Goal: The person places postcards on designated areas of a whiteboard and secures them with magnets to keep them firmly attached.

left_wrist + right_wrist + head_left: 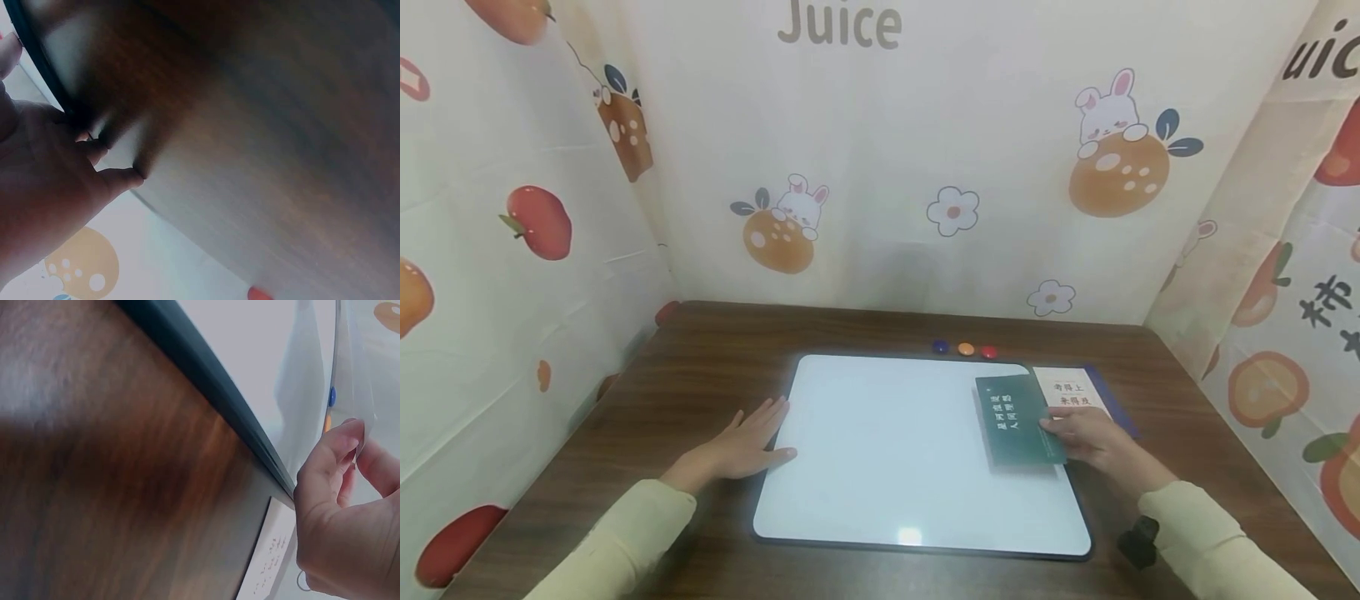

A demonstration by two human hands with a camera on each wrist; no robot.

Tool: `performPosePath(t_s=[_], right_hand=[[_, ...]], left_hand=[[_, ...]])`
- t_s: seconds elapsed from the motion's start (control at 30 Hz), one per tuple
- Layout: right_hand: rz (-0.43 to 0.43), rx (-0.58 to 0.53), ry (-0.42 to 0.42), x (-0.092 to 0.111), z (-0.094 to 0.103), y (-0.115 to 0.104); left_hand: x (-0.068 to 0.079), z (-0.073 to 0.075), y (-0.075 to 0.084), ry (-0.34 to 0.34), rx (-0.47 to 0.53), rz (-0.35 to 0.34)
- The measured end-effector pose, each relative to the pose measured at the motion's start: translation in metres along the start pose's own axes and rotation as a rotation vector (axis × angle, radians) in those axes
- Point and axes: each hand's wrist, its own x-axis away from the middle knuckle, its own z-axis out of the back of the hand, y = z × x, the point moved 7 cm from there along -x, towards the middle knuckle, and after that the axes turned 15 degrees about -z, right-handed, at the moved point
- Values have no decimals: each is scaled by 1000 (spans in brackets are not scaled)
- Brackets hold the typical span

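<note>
A whiteboard (895,450) with a dark frame lies flat on the wooden table. My left hand (741,446) rests with straight fingers across its left edge, fingertips and thumb on the white surface. In the left wrist view the left hand (56,162) is at the dark rim. My right hand (1093,442) pinches a thin green card (1015,429) with white Chinese characters by its right edge, over the board's right part. The right wrist view shows the card (361,375) nearly edge-on, between thumb and fingers of the right hand (350,519), raised above the board.
Under and behind my right hand lies a white card (1067,385) with Chinese characters, a blue edge (1108,400) showing beside it. Blue (941,346), orange (966,349) and red round pieces (989,352) sit behind the board. A printed curtain (880,250) encloses the table (722,358).
</note>
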Motion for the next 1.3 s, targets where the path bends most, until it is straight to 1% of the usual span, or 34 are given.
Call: performPosePath(t_s=[0.1,0.23,0.3,0.33,0.5,0.6,0.7,0.83,0.97,1.1,1.3], right_hand=[[1,0,-7,-2,-2,1],[8,11,11,-4,-2,2],[9,20,25,-5,-2,3],[12,26,28,-5,-2,3],[17,50,40,-6,0,4],[27,69,47,-6,0,3],[56,128,84,-5,1,2],[108,240,160,-6,3,1],[143,319,233,-5,4,-1],[170,368,286,-3,5,-3],[197,410,323,-3,5,-6]], left_hand=[[0,1,2,-4,6,-6],[-1,-3,-4,0,-1,-9],[-1,-3,-5,4,3,-8],[0,-3,-5,-6,-8,2],[0,-1,0,-17,5,6],[1,2,4,-9,21,0],[1,3,5,-11,15,2],[1,3,4,-5,11,-3],[2,2,2,-4,12,-4],[1,2,1,-5,8,-5],[1,3,2,-8,3,0]])
